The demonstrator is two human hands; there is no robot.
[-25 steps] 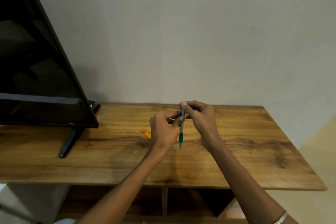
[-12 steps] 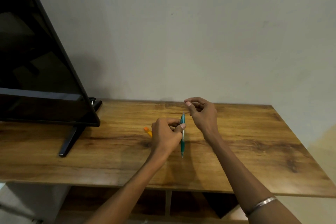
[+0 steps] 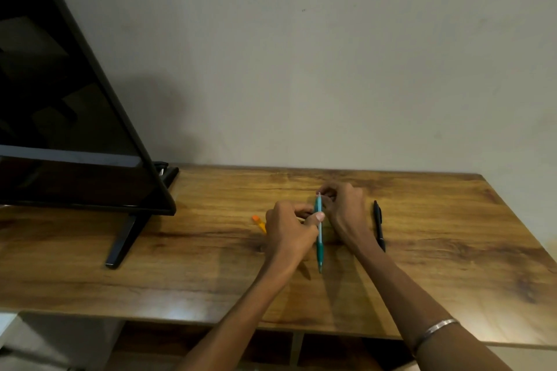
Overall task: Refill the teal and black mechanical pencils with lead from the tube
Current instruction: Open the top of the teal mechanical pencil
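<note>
My left hand point(image 3: 289, 229) grips the teal mechanical pencil point(image 3: 319, 245) around its upper half, holding it upright with the tip pointing down toward the wooden table point(image 3: 437, 265). My right hand point(image 3: 343, 208) is at the pencil's top end, fingers pinched together there; whether they hold a lead or cap is too small to tell. The black mechanical pencil point(image 3: 379, 224) lies flat on the table just right of my right wrist. An orange-capped lead tube point(image 3: 259, 222) lies on the table left of my left hand, mostly hidden behind it.
A large black TV screen point(image 3: 66, 135) stands at the left on a black foot point(image 3: 123, 238) that reaches toward the table's front. A plain wall point(image 3: 331, 69) backs the table. Open shelf compartments point(image 3: 331, 352) lie under the front edge.
My right hand lifted away from the pencil top half a second ago and has come back down onto it. The view shifted, so the black pencil now shows at the right.
</note>
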